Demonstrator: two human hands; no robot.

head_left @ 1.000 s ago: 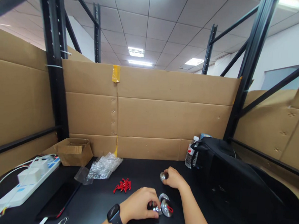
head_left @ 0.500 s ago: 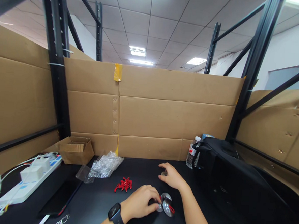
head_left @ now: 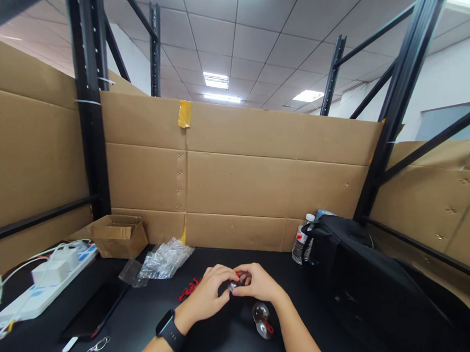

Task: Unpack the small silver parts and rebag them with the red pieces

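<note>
Brings left hand (head_left: 210, 292) and right hand (head_left: 258, 282) together now, apart half a second ago, pinching a small shiny metal piece (head_left: 233, 286) narrowly between fingertips over the black table (head_left: 217, 342), beyond two unmoved metal domes (head_left: 261, 314), partly covering the red cords (head_left: 188, 290).

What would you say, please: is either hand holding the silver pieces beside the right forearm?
No, the silver pieces lie on the table, apart from left hand and right hand.
</note>
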